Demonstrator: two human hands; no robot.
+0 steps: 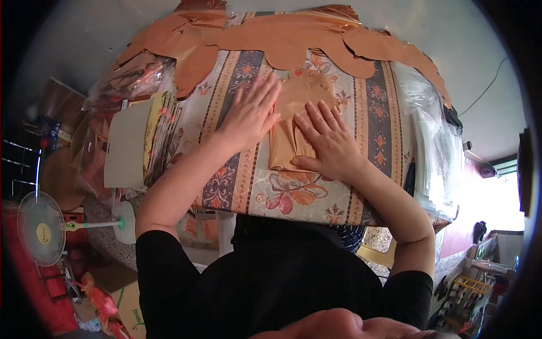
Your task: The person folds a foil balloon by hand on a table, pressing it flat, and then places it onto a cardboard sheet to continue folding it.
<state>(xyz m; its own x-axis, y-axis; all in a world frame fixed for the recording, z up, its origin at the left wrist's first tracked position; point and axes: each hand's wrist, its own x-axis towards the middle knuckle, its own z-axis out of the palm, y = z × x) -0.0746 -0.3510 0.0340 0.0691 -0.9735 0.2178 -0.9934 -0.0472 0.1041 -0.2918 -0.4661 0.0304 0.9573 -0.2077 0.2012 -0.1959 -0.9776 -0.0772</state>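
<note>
- The brown packet (pixel 291 144) lies flat on the patterned tablecloth (pixel 282 195), between the two hands, before the person's chest; its long axis runs away from the body.
- One short end faces the person; the other, by the small red heart (pixel 298 72), points to the far side.
- The right hand (pixel 330 135) is nearer: palm down on the packet's right side, fingers slightly spread and pointing away and leftward, thumb across the near part. It presses without gripping.
- The left hand (pixel 251 113) is just beside the left edge, open, fingers extended and blurred, grasping nothing; whether it touches the packet, I cannot tell.
- Beyond lie brown scalloped sheets (pixel 293 37); well to the left, a stack of cards (pixel 127 144); well to the right, clear plastic sleeves (pixel 432 152).
</note>
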